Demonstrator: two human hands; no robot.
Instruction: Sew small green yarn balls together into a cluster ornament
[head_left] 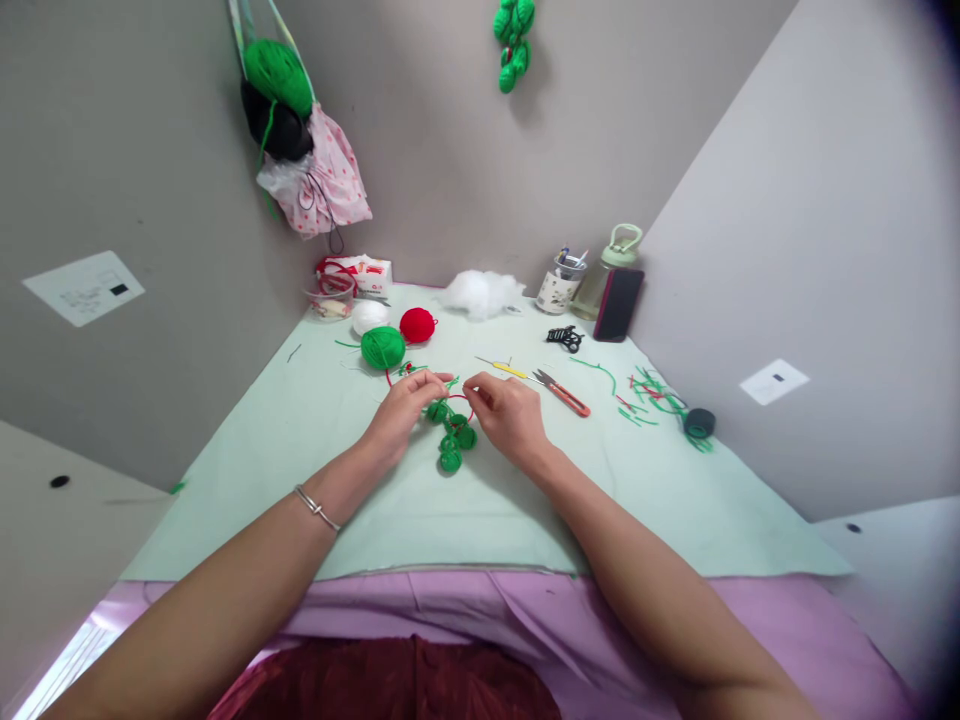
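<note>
My left hand [403,412] is closed in a pinch at the top of a cluster of small green crocheted balls [450,458]; short green yarn ends stick out by its fingertips. The balls hang or lie just below, between my hands. From there a loop of red yarn [460,398] curves across to my right hand [510,408], whose thumb and forefinger are pinched on it. What exactly lies under the left fingertips is partly hidden. Behind my left hand sit a green yarn ball [383,347], a red yarn ball [417,325] and a white yarn ball [370,318].
Beyond my right hand lie a yellow-handled crochet hook [511,370] and orange thread snips [564,393]. Yarn scraps [652,393] and a black tape roll [699,423] are at right. White stuffing [482,293], a pen cup [559,283], a bottle [600,280] and a phone [619,305] stand behind.
</note>
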